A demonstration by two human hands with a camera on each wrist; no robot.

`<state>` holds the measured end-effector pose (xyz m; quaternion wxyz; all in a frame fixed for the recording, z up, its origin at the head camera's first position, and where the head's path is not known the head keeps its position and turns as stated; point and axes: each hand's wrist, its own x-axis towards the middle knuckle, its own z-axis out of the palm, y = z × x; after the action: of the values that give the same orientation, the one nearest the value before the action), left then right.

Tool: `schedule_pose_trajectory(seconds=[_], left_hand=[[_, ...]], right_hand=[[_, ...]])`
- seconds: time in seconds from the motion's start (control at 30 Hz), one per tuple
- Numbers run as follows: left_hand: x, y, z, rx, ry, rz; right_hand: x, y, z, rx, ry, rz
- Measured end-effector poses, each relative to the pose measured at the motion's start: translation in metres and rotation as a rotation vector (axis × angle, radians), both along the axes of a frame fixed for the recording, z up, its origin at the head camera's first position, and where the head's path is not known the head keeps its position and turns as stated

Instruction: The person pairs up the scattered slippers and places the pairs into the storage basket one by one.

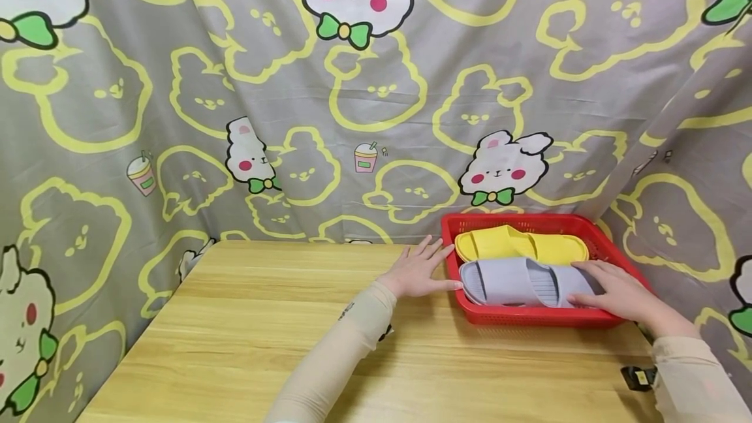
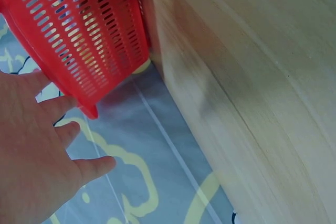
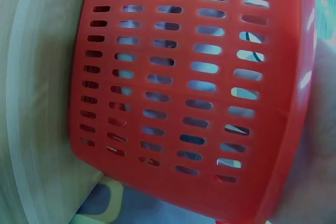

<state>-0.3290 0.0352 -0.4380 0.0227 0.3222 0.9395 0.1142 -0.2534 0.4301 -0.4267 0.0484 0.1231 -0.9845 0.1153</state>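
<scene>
A red plastic basket (image 1: 540,316) with slotted walls sits at the back right of the wooden table. Inside lie yellow slippers (image 1: 492,243) along the back and grey slippers (image 1: 508,282) along the front. My left hand (image 1: 418,271) is at the basket's left end with spread, straight fingers; in the left wrist view, fingertips (image 2: 62,103) meet the rim. Over the right end of the grey slippers lies my right hand (image 1: 617,289), its fingers extended across them. The right wrist view shows mostly slotted basket wall (image 3: 173,82), with that hand blurred beyond the rim.
A grey curtain (image 1: 388,109) printed with yellow outlines and white cartoon animals hangs behind and beside the wooden table (image 1: 247,318). A small black object (image 1: 638,378) is by my right sleeve, near the table's right edge.
</scene>
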Motion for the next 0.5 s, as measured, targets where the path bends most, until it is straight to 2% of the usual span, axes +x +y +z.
schedule_pose_trajectory(seconds=[0.5], left_hand=[[0.0012, 0.0008, -0.0008, 0.002, 0.002, 0.01]], right_hand=[[0.0039, -0.0001, -0.0009, 0.079, 0.124, -0.006]])
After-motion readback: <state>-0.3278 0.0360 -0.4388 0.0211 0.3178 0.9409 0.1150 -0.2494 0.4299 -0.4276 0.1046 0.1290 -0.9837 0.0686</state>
